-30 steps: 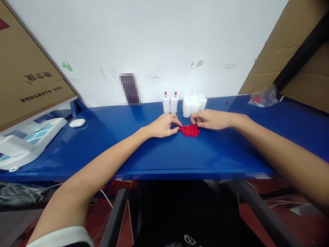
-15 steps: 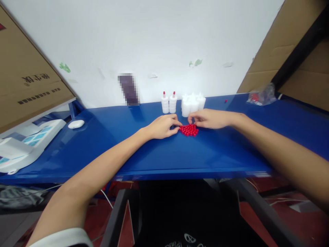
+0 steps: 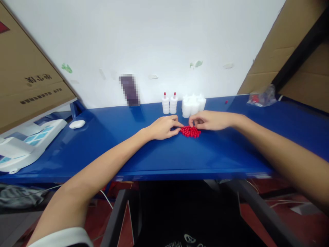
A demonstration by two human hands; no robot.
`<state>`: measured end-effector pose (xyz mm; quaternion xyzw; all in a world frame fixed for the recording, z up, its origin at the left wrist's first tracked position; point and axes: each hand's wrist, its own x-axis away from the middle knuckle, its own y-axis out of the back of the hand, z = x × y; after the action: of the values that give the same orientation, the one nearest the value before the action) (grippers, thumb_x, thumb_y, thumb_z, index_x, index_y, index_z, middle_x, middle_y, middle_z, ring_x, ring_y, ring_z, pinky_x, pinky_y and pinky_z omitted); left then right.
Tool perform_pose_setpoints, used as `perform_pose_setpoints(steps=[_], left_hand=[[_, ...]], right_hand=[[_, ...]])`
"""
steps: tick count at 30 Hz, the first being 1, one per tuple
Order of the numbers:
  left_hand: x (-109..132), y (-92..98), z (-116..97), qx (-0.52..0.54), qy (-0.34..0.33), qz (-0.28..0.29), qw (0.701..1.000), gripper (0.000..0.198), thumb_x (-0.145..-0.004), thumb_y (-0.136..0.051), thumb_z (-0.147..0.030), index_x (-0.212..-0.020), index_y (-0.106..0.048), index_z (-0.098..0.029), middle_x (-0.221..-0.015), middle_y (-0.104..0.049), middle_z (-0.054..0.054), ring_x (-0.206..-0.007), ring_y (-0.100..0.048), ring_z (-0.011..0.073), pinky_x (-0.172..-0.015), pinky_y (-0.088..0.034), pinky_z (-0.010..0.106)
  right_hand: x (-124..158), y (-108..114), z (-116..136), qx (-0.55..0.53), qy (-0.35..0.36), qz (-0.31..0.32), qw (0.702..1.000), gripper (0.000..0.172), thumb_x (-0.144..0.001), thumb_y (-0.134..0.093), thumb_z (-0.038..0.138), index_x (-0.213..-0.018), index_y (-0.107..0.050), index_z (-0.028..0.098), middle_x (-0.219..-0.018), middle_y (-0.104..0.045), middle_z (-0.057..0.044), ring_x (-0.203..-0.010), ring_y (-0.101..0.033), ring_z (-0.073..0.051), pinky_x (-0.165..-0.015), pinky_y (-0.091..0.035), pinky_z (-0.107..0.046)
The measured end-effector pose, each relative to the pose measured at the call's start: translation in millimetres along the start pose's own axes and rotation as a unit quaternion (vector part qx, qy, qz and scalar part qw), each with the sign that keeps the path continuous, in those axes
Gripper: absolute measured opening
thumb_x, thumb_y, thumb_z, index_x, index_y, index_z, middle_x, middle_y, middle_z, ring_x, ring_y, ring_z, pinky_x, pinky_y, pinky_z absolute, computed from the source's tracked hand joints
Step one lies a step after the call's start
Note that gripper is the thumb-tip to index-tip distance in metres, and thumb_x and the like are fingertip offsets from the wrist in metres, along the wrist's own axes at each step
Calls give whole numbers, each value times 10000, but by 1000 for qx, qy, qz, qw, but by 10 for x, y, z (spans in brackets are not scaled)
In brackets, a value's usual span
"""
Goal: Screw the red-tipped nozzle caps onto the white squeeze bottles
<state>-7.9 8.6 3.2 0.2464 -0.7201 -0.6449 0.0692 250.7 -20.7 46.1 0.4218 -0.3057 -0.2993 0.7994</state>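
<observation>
Left hand [image 3: 163, 127] and right hand [image 3: 209, 120] flank red caps [image 3: 190, 132] on the tabletop [image 3: 151, 157].
The hands are apart, fingers curled, left at the pile's left edge, right at its back right side; whether either pinches a cap, I cannot tell. Two red-tipped bottles [image 3: 166, 105] stand behind, a cluster of white bottles [image 3: 193, 106] just right of them.
</observation>
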Motion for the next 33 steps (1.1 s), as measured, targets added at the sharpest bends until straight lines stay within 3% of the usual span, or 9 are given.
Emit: perform_pose_setpoints(steps=[16,23,33], left_hand=[[10,0,-5,-7,-1,7,1000,404,-1024,-481,-319,-1338,-723,-240,-1041,-638,80,-889,-617,189,-817,-478,306],[9,12,-18,-11,0,13,1000,408,-1027,-470,-314,-1340,-721,-243,-1055,-631,84,-907,-617,193,-830,-478,309],[6,-2,-19,-32,-6,15,999,409,-1033,-461,-324,-1349,-711,-257,-1079,-622,84,-923,-617,197,-843,-488,310]], right_hand=[[-33,-31,-62,-6,1,-21,1000,293,-905,-547,274,-1180,-608,195,-875,-645,-40,-705,-545,-178,-662,-413,-326],[-26,-18,-66,-3,19,-12,1000,259,-918,-530,255,-1146,-639,196,-820,-607,-23,-707,-526,-178,-672,-408,-328],[-45,-17,-113,-9,29,-9,999,217,-928,-531,255,-1099,-651,198,-911,-663,-49,-751,-549,-182,-693,-430,-324]])
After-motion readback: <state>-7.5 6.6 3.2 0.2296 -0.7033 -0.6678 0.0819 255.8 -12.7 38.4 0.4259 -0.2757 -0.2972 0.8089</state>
